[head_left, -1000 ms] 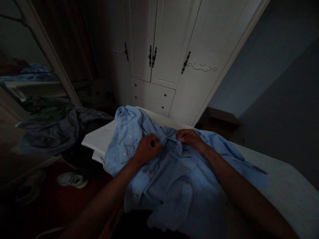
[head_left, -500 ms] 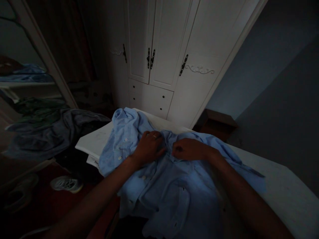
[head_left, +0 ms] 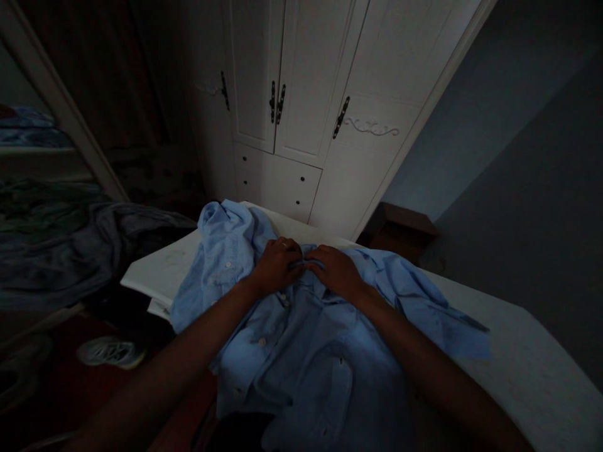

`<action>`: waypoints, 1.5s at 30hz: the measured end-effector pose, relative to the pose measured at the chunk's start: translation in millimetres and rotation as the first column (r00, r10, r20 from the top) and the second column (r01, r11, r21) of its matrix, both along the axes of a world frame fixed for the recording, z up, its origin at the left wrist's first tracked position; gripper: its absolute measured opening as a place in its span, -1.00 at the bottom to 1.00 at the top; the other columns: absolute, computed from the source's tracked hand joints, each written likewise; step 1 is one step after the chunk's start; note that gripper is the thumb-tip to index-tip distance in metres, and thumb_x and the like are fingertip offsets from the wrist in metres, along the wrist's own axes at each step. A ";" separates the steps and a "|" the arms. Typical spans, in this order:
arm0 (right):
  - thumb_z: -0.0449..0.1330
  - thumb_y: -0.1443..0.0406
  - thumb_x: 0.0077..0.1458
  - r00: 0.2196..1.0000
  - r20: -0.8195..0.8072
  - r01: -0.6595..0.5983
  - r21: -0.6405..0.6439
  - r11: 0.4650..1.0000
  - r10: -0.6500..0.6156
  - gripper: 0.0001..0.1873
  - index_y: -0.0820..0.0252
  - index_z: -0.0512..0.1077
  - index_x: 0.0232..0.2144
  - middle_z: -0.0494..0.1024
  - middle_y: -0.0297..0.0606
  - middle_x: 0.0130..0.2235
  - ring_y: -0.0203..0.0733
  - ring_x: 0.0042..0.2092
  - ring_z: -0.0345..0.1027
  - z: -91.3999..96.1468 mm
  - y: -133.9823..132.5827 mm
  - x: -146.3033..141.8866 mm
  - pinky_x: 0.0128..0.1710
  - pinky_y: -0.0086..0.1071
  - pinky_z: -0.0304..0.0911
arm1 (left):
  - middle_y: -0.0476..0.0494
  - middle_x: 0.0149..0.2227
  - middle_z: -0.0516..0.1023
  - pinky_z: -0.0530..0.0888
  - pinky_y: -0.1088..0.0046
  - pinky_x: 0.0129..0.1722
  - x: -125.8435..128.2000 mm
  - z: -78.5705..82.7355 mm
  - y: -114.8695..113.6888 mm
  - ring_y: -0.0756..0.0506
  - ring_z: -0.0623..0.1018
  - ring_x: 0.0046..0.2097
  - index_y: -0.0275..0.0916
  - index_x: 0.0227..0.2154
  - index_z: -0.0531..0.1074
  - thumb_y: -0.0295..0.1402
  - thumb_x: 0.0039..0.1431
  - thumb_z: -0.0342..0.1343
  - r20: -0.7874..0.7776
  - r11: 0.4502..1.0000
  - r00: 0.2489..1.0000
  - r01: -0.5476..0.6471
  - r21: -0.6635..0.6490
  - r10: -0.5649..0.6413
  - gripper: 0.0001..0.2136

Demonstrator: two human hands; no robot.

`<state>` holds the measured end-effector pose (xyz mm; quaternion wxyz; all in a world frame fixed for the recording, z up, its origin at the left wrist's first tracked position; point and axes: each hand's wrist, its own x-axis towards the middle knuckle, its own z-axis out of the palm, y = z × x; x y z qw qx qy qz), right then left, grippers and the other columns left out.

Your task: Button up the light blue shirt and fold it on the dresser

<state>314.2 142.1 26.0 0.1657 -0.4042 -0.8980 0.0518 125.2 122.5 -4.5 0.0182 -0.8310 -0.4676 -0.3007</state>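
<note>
A light blue button-up shirt lies spread over a white ironing board, its lower part hanging off the near edge. My left hand, with a ring on one finger, is closed on the shirt's collar area. Close beside it, my right hand pinches the same fold of cloth, thumb and fingers together. The two hands almost meet at the collar. One sleeve stretches right across the board; white buttons show on the left part.
Behind the board stands a white wardrobe with dark handles. A brown box-like piece of furniture is at the right wall. To the left are a heap of grey cloth, a mirror frame and a shoe on the red floor.
My right hand has moved left and slightly up, closing the gap to my left hand, and now pinches the collar cloth. The whole view has shifted slightly.
</note>
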 end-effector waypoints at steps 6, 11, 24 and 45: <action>0.19 0.19 0.12 0.887 -0.458 -0.074 -0.271 0.960 -0.061 -0.79 0.17 0.57 -0.32 0.62 -0.29 -0.27 -0.11 -0.19 0.47 -14.7 15.2 2.3 -0.12 -0.31 0.27 | -0.20 -0.13 0.57 0.30 0.18 -0.02 0.8 1.3 1.0 -0.21 0.46 -0.01 -0.22 -0.23 0.54 -0.23 0.23 0.07 0.125 0.996 0.992 -0.020 -0.081 0.030 -0.79; 0.21 0.08 0.01 0.822 -0.556 -0.198 -0.484 0.853 -0.125 -0.70 0.21 0.51 -0.49 0.46 -0.39 -0.50 -0.22 -0.40 0.34 -16.0 23.4 6.3 -0.36 -0.40 0.18 | -0.15 -0.19 0.60 0.30 0.19 -0.03 1.5 2.8 0.9 -0.20 0.48 -0.04 -0.21 -0.24 0.54 -0.24 0.26 0.04 0.179 0.991 0.984 0.023 -0.132 0.001 -0.78; 0.15 0.25 0.11 0.877 -0.470 -0.156 -0.081 0.984 0.100 -0.82 0.19 0.52 -0.30 0.58 -0.24 -0.28 -0.17 -0.21 0.45 -12.0 15.1 5.1 -0.14 -0.33 0.30 | -0.14 -0.23 0.62 0.33 0.22 -0.02 2.2 0.4 2.9 -0.19 0.51 -0.08 -0.22 -0.31 0.56 -0.29 0.23 0.04 0.175 0.986 0.984 0.011 -0.164 0.018 -0.79; 0.11 0.28 0.19 0.964 -0.147 -0.237 -0.104 0.966 0.221 -0.80 0.17 0.53 -0.27 0.58 -0.21 -0.25 -0.16 -0.20 0.42 -3.8 28.4 10.3 -0.17 -0.35 0.23 | -0.15 -0.18 0.61 0.32 0.17 0.01 4.5 -0.6 1.4 -0.21 0.50 -0.03 -0.20 -0.26 0.56 -0.28 0.18 0.11 0.120 0.984 0.991 -0.031 -0.176 0.053 -0.83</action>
